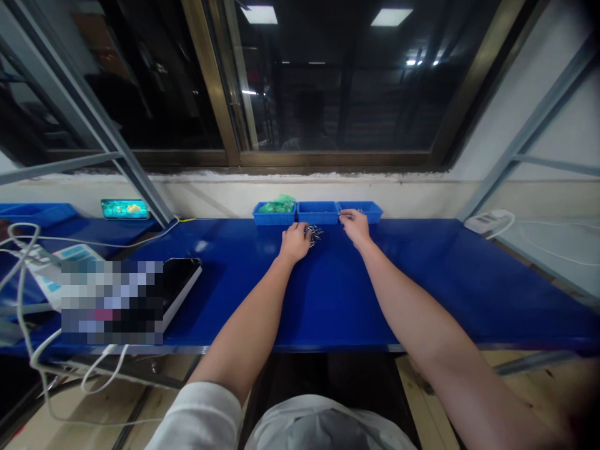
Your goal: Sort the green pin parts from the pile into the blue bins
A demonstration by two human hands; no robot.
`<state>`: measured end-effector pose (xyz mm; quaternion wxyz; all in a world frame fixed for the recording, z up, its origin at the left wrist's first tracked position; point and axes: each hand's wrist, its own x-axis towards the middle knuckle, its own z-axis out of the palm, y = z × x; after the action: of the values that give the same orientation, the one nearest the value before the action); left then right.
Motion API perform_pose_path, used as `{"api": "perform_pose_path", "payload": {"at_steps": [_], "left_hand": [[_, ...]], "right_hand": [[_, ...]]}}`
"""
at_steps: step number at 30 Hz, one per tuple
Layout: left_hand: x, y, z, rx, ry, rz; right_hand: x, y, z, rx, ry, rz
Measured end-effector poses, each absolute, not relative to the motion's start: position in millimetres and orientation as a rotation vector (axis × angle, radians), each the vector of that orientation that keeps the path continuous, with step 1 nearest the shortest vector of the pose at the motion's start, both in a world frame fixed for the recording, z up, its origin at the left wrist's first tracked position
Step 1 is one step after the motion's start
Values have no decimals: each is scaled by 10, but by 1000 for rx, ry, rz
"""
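Note:
Small dark and silvery metal pieces (315,234) lie in a loose pile on the blue table. My left hand (296,242) rests at the left side of this pile, its fingers curled at the pieces; what they hold is too small to make out. At the front edge of the right blue bin (374,213) is my right hand (355,226), with fingers pressed together and their contents unclear. The middle blue bin (319,217) stands between the hands, behind the pile. Green plastic material fills the left blue bin (274,219).
A tablet-like device (182,275) and white cables lie at the left of the table (328,306). Behind them stands a lit phone (124,209). A white power strip (487,220) sits at the far right, near a metal frame. A window rises behind the bins.

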<state>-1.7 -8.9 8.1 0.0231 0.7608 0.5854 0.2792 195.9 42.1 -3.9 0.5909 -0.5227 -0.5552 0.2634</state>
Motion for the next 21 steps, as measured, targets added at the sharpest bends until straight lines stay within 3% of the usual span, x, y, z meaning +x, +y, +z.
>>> {"api": "perform_pose_path", "payload": {"at_steps": [8, 15, 21], "left_hand": [[-78, -60, 48, 2335, 1804, 749], [-63, -98, -55, 2422, 1772, 366], [17, -59, -84, 2438, 1713, 231]], "right_hand": [[2047, 380, -122, -1356, -1483, 513], [1692, 236, -190, -1376, -2025, 192], [1601, 216, -173, -1460, -2088, 139]]}}
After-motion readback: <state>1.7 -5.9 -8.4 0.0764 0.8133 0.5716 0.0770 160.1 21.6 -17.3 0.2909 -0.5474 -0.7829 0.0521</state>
